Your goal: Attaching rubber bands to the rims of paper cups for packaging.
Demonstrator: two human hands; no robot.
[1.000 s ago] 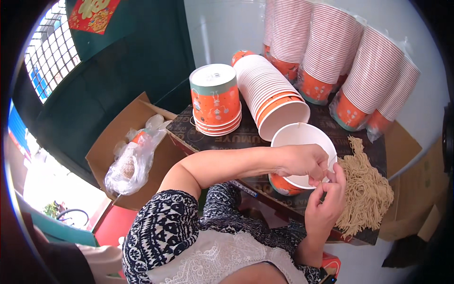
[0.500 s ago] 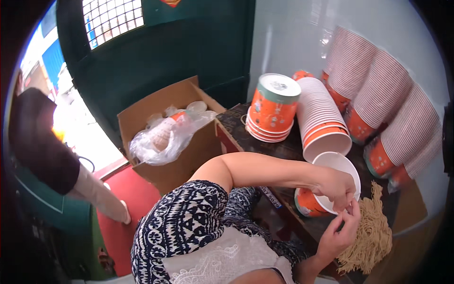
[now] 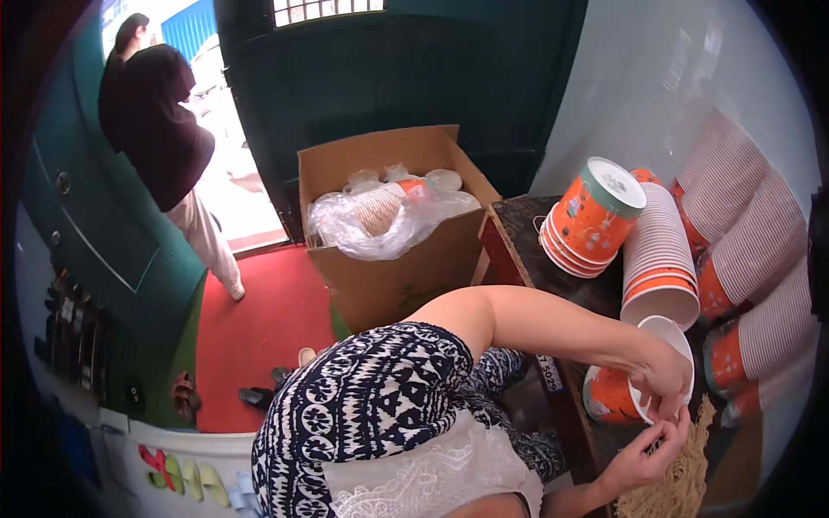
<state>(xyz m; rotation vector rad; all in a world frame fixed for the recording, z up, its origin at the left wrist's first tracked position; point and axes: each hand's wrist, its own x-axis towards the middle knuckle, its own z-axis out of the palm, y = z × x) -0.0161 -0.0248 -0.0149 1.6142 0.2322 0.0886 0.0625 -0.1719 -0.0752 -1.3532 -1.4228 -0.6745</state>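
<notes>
A paper bucket [image 3: 609,397], orange outside and white inside, lies tilted on the dark table with its mouth toward my hands. Across that mouth reaches my left hand [image 3: 663,378], its fingers pinched together at the lower rim. Just below, the closed fingertips of my right hand [image 3: 646,457] meet those of the left. Whatever is between the fingertips is too small to make out. Under and beside my right hand lies a loose bundle of tan cords [image 3: 678,488].
Upside-down nested buckets [image 3: 591,220] and a lying stack of buckets [image 3: 661,250] sit behind. More long stacks [image 3: 760,233] lean by the wall. Left of the table stands an open cardboard box [image 3: 397,281] with plastic-wrapped cups. A person [image 3: 160,129] stands by the doorway.
The view has swung left, so the table things appear farther right. Both hands stay pinched at the bucket's rim. The person by the door now shows more fully.
</notes>
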